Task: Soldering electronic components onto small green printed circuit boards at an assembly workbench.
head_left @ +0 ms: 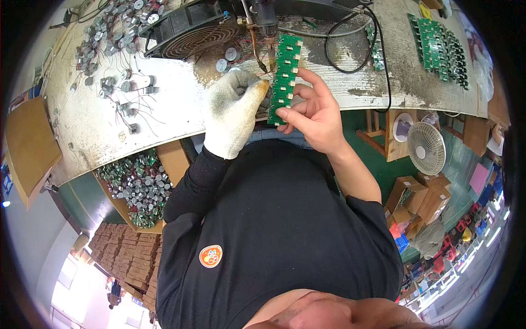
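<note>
My bare right hand (319, 115) grips the lower part of a long green circuit board (287, 63), thumb in front and fingers at its right edge. White connectors run in a row along the board, which stands nearly upright at the table's front edge. My left hand (230, 112), in a white glove with a stained fingertip, is closed in a pinch beside the board's left edge. What it pinches is hidden, though thin wires show close by. Just above, the tip of a mounted soldering tool (271, 52) points down next to the board, beside a thin copper-coloured tube (255, 46).
Small round metal parts with wires (118, 38) cover the table's left; a box (156, 164) below holds more. A black fan (197, 38) stands behind my left hand. A black cable (388, 71) loops at right, near stacked green boards (435, 46). A white fan (426, 148) stands lower right.
</note>
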